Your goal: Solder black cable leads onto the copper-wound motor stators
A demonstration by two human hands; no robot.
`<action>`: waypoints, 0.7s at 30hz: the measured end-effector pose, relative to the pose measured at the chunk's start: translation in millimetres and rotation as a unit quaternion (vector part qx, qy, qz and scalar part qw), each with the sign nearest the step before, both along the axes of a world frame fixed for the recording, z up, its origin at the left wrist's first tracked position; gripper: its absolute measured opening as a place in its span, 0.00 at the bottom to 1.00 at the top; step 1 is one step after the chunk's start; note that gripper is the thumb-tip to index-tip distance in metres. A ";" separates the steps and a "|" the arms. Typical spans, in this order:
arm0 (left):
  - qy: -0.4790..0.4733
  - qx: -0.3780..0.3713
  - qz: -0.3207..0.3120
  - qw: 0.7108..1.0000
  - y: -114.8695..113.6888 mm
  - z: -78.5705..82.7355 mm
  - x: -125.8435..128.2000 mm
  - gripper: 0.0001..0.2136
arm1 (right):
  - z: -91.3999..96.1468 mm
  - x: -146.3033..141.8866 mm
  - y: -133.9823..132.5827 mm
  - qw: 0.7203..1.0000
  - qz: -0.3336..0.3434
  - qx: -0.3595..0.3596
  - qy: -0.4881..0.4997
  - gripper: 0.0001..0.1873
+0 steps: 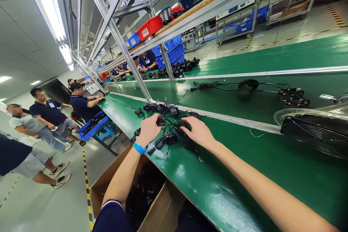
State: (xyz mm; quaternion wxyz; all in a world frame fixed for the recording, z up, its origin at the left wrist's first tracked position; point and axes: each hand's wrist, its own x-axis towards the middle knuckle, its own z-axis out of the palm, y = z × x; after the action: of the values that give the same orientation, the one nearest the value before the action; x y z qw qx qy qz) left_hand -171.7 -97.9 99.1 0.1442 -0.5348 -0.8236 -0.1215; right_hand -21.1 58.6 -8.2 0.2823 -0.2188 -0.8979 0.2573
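My left hand [149, 129], with a blue band at the wrist, is closed with its fingertips on a small black round part [161, 120]. To its right, my right hand [199, 132] curls its thumb and fingers round a black ribbed part [179, 126], partly hidden by the fingers. Between and below the hands, a round black housing [170, 137] lies on the green bench [190, 185]. A coiled black cable [159, 143] with a plug rests beside it, bare coloured wire ends showing. More black cabled parts [153, 107] are heaped just beyond my hands.
Below the bench edge stands an open cardboard box [160, 206] with dark items inside. A black wire fan guard [312, 134] sits at the right. Cabled motor parts [246, 86] lie on the middle belt. A metal post [130, 61] rises ahead. Co-workers [81, 101] are at the left.
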 end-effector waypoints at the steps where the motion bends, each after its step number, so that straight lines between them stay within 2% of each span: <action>1: 0.012 -0.003 -0.004 1.000 1.8 2.1 3.5 0.11 | 1.6 -3.9 8.2 1.000 0.007 0.000 0.006 0.25; 4: 0.020 -0.005 -0.019 1.000 2.9 2.8 11.2 0.14 | 4.9 -15.5 31.2 0.999 0.040 -0.009 0.000 0.29; 7: 0.018 0.005 -0.035 0.999 0.0 -0.1 14.7 0.12 | 6.6 -26.0 47.5 0.998 0.056 -0.007 -0.018 0.32; 9: 0.018 0.015 -0.041 0.999 -1.5 -1.4 14.7 0.11 | 8.6 -30.1 52.8 0.998 0.062 0.006 -0.032 0.31; 15: -0.011 0.034 -0.009 0.999 4.0 -1.8 7.0 0.12 | 19.3 -18.0 47.9 0.993 0.077 0.024 -0.081 0.11; 18: -0.028 0.041 -0.004 0.999 9.7 -2.1 7.0 0.13 | 19.5 -13.4 45.0 0.991 0.066 -0.013 -0.119 0.13; 21: -0.032 0.040 -0.020 0.998 15.6 -1.1 13.6 0.13 | 13.9 -21.6 45.1 0.987 0.031 -0.043 -0.150 0.15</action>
State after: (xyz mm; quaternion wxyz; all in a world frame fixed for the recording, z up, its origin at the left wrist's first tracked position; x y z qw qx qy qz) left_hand -158.1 -82.2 98.0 0.1367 -0.5406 -0.8116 -0.1743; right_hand -42.7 103.7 5.6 0.1263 -0.2393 -0.9245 0.2685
